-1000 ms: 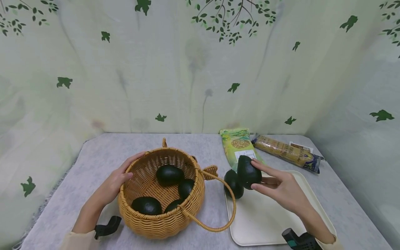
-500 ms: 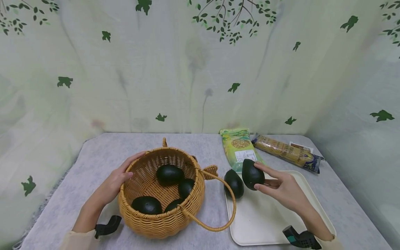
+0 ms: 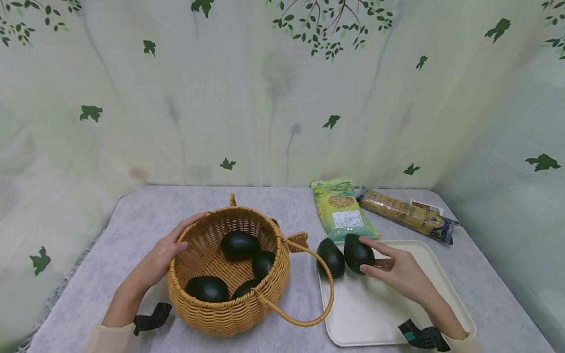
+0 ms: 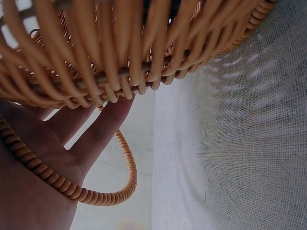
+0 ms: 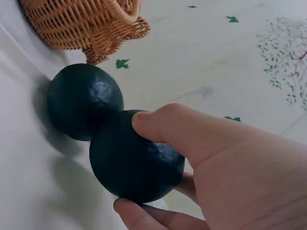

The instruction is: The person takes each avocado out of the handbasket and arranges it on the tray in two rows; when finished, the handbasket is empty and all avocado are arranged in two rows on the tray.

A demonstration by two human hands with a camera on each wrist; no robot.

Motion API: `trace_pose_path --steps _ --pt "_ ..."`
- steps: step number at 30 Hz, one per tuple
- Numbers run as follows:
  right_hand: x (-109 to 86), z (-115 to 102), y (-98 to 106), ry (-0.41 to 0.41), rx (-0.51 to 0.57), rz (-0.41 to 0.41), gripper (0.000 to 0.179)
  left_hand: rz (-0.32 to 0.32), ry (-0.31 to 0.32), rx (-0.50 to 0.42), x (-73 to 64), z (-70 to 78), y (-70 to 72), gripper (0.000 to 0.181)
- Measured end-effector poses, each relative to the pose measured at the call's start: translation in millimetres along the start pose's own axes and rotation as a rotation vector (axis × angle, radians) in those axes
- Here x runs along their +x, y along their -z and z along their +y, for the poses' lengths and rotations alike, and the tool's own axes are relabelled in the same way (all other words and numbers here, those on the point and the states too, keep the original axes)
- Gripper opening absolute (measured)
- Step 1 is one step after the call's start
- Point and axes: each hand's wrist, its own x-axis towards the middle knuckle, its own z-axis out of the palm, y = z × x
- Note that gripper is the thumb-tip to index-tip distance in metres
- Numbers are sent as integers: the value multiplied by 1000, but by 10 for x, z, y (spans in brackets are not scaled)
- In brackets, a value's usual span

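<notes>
My right hand (image 3: 403,272) pinches a dark avocado (image 3: 358,254) between thumb and fingers, low over the far left part of the white tray (image 3: 375,318). Whether its base touches the tray is hard to tell. A second avocado (image 3: 331,258) sits beside it at the tray's left edge; in the right wrist view (image 5: 84,100) the two look close together. On the left, my left hand (image 3: 161,257) grips the rim of a wicker basket (image 3: 229,314), thumb over the edge. Several avocados (image 3: 207,289) lie inside. The left wrist view shows fingers (image 4: 103,132) against the weave.
Behind the tray lie a green and yellow bag (image 3: 342,211) and a long pasta pack (image 3: 406,215). The basket's loop handle (image 3: 328,294) droops right, over the tray's left edge. A patterned cloth (image 3: 273,98) hangs at the back of the grey-covered table (image 3: 145,211).
My right hand has lowered the avocado and shifted it slightly right, apart from overlapping the other one in the head view. My left hand and the basket stay put.
</notes>
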Motion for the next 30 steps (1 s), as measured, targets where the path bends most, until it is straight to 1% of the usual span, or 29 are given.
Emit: trace_pose_path --steps 4,12,20,24,28,30 --pt "16 53 -34 10 -23 -12 64 2 3 4 2 3 0 57" --pt "23 110 -88 52 -26 -22 63 4 3 0 0 -8 -2 57" --pt "30 99 -95 58 -90 -8 63 7 7 -5 1 -21 -3 57" --pt "26 105 -98 78 -61 -17 64 5 8 -4 1 -13 -2 57" --pt "18 113 -85 95 -1 -30 65 4 5 -5 1 2 1 57" --pt "15 116 -78 100 6 -33 65 3 2 -8 1 8 2 57"
